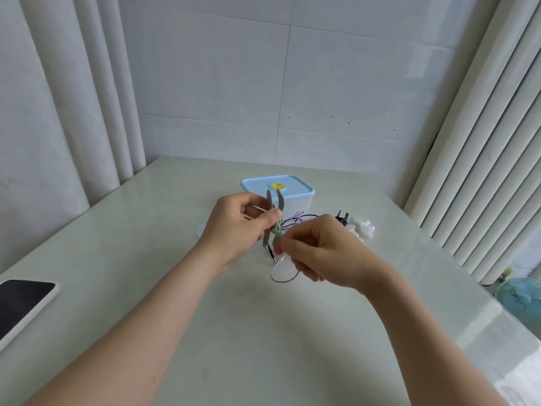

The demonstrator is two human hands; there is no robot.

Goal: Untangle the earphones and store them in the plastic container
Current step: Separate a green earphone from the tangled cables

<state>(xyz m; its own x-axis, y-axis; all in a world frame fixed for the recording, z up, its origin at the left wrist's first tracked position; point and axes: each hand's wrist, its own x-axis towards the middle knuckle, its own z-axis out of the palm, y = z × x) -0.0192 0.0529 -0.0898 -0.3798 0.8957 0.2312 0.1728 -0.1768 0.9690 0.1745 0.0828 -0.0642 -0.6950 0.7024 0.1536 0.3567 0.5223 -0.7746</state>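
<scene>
Bright, even daylight, soft throughout. The glossy table (292,347) shows a pale sheen, strongest at its lower right edge; a faint diffuse shadow sits on it between the forearms (140,326). Wide-angle bowing: the curtain (483,142) folds lean inward at both side edges. The right hand (325,253) fingertips and the earphone cable (282,278) are slightly soft, with fine detail smeared.

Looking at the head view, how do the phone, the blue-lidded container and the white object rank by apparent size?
1-2. phone and blue-lidded container: about alike; the phone is nearer and cut off at the edge, so unranked.
3. white object: smallest.
</scene>
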